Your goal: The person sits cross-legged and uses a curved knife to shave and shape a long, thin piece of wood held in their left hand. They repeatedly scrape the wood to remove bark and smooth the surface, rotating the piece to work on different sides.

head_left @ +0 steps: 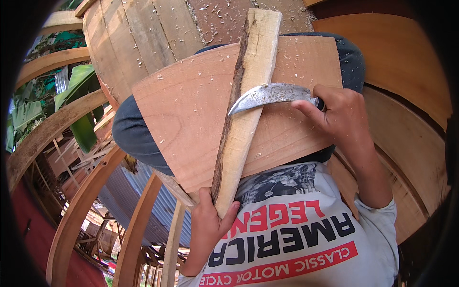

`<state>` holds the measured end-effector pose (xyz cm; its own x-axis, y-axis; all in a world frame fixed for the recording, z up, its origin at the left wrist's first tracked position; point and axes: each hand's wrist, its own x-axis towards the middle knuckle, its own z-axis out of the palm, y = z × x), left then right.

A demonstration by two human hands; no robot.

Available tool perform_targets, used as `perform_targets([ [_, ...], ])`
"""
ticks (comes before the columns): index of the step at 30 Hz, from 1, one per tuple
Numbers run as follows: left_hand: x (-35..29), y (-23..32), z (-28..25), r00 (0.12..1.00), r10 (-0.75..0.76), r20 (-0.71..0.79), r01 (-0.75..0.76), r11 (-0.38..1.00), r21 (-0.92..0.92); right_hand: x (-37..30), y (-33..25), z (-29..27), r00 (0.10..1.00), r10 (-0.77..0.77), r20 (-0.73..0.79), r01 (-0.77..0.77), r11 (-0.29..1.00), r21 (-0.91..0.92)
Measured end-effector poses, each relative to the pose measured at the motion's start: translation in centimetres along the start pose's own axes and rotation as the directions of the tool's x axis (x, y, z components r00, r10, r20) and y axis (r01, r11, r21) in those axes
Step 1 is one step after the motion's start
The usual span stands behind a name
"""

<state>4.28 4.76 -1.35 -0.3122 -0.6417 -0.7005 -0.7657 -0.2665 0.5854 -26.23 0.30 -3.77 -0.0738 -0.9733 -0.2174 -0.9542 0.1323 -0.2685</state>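
Both of our hands were closed on something. Our left hand (209, 222) gripped the near, lower end of a long pale wooden slat (248, 105), fingers wrapped round its edge and thumb pressed against the face, just in front of our white printed shirt (306, 239). Our right hand (337, 117) was clenched on the dark handle of a curved knife (270, 94), forefinger stretched along toward the blade, the handle itself mostly hidden in the fist. That blade lay across the slat about halfway up it, touching the wood, its point reaching just past the slat's left edge, where a dark strip of bark (233, 103) ran along. So the slat's long axis ran away from us, from the left hand near our chest up and slightly to the right toward the far end, while the knife crossed it nearly at a right angle, coming in from the right. Our left hand was the nearer one to the slat's near end; our right sat beside its middle. Under the slat lay a broad reddish board (181, 115), resting across our dark-trousered knees (134, 136) and dusted with pale shavings. Beyond it rose a large plank hull (129, 38), with curved timber ribs (52, 124) to our left and green leaves (76, 81) behind them.
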Motion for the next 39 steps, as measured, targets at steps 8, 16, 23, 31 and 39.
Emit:
perform_targets([
  [8,-0.2,0.3,0.3,0.999,0.005,-0.032,-0.004,1.0,0.003,0.1,0.2,0.4,1.0,0.004,-0.016,-0.003,0.999,0.034],
  [16,0.2,0.3,0.4,0.999,-0.009,-0.037,0.009,1.0,-0.002,0.1,0.1,0.7,0.998,0.057,-0.033,-0.053,0.992,0.112],
  [23,0.3,0.3,0.5,1.0,-0.003,-0.03,0.002,1.0,-0.028,-0.6,-0.8,0.9,0.993,-0.072,-0.089,0.081,0.993,0.091],
  [31,0.4,0.4,0.1,1.0,-0.012,0.005,0.012,1.0,-0.019,-1.4,-2.0,0.4,0.987,-0.151,0.045,0.141,0.973,0.181],
  [39,0.2,0.3,-0.6,0.998,-0.008,0.065,0.013,0.997,-0.073,0.2,0.5,0.6,0.996,0.063,-0.066,-0.053,0.987,0.149],
])
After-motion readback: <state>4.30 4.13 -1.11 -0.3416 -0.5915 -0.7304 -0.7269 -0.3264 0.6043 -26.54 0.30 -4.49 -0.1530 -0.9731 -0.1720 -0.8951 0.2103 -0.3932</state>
